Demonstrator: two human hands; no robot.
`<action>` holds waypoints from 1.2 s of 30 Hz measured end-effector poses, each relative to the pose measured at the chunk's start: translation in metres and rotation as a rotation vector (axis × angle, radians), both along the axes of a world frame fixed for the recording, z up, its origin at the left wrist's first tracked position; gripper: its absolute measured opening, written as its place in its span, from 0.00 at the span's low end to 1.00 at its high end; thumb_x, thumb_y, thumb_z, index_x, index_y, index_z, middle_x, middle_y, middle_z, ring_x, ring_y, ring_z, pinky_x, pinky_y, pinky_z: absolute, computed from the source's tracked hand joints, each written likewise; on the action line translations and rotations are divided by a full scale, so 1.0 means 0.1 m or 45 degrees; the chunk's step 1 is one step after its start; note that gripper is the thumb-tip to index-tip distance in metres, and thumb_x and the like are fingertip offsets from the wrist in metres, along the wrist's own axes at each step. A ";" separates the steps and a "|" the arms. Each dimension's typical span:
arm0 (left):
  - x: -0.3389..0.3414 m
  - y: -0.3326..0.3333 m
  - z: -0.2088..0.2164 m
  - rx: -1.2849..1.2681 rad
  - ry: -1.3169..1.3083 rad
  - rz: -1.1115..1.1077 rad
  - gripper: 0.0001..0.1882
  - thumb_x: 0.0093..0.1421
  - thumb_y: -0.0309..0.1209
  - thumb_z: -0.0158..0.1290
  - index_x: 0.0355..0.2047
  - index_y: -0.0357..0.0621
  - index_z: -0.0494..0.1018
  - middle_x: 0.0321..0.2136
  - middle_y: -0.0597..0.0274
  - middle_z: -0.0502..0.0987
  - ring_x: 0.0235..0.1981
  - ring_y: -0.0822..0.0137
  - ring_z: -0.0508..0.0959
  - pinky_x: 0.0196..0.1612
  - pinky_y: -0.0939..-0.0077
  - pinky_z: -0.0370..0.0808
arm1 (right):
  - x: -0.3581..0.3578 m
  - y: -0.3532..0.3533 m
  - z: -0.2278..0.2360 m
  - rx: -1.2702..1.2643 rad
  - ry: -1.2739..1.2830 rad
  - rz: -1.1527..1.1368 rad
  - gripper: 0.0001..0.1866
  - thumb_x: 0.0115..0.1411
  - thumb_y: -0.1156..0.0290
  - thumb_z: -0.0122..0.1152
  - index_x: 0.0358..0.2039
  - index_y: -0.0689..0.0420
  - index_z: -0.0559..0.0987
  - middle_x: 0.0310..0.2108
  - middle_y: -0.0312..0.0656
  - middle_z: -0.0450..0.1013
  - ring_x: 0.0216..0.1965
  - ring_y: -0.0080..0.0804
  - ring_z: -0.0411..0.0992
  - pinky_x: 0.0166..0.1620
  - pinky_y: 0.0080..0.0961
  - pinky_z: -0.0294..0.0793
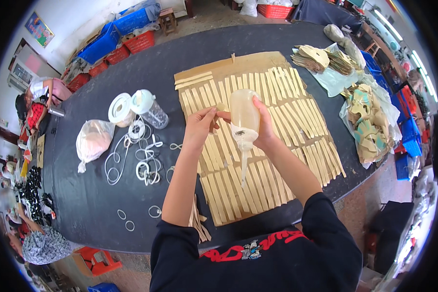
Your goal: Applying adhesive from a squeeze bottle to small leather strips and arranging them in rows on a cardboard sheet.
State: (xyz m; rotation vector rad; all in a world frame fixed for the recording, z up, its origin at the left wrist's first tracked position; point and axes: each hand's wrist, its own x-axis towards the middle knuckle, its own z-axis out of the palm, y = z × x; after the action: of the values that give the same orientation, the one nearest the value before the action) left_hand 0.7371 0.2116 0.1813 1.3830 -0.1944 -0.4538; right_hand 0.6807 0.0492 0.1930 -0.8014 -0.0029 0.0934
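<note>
My right hand [264, 126] is wrapped round a translucent squeeze bottle [244, 109]. The bottle is tipped upside down, its long thin nozzle pointing toward me over the strips. To its left, my left hand [199, 129] is closed in a pinch, with a small tan bit by the fingertips that I cannot make out clearly. Beneath both hands, a brown cardboard sheet [258, 62] carries rows of narrow cream strips [292, 119]. More strips [197, 221] lie in a loose bunch beside the sheet's near left corner, partly behind my left arm.
Left on the dark table [78, 194] are a plastic jar [153, 114], a round white-lidded tub [121, 109], a tied plastic bag [95, 141] and tangled white cords [146, 168]. Cut card pieces [367, 126] lie on plastic at the right. Other people [46, 246] are at the far left.
</note>
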 end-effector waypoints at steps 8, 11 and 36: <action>1.29 -0.17 -0.43 0.414 -0.075 -0.124 0.15 0.53 0.31 0.55 0.39 0.36 0.72 0.25 0.64 0.75 0.23 0.76 0.71 0.27 0.84 0.66 | 1.12 -1.06 -0.39 0.009 0.044 -0.266 0.38 0.51 0.39 0.47 0.53 0.56 0.58 0.44 0.50 0.65 0.46 0.44 0.70 0.39 0.34 0.72; 1.82 -0.49 -0.67 0.515 -0.194 0.048 0.12 0.50 0.29 0.58 0.32 0.35 0.73 0.25 0.61 0.76 0.24 0.74 0.73 0.27 0.81 0.69 | 1.61 -1.45 -0.69 -0.014 0.084 -0.266 0.38 0.52 0.41 0.49 0.53 0.56 0.57 0.43 0.50 0.66 0.44 0.44 0.70 0.41 0.35 0.71; 2.93 -1.20 -1.83 1.267 -1.081 0.271 0.11 0.58 0.34 0.45 0.32 0.48 0.77 0.34 0.58 0.74 0.42 0.58 0.70 0.45 0.59 0.61 | 1.90 -2.67 -1.17 -0.105 0.195 -0.457 0.38 0.53 0.36 0.43 0.53 0.55 0.61 0.48 0.54 0.66 0.48 0.47 0.67 0.49 0.36 0.68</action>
State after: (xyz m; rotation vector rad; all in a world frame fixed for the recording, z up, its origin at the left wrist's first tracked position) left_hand 1.0304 0.0914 -0.0018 2.4966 -0.5482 0.3163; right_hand 0.8709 -0.2181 0.0763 -0.8642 0.2905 -0.1862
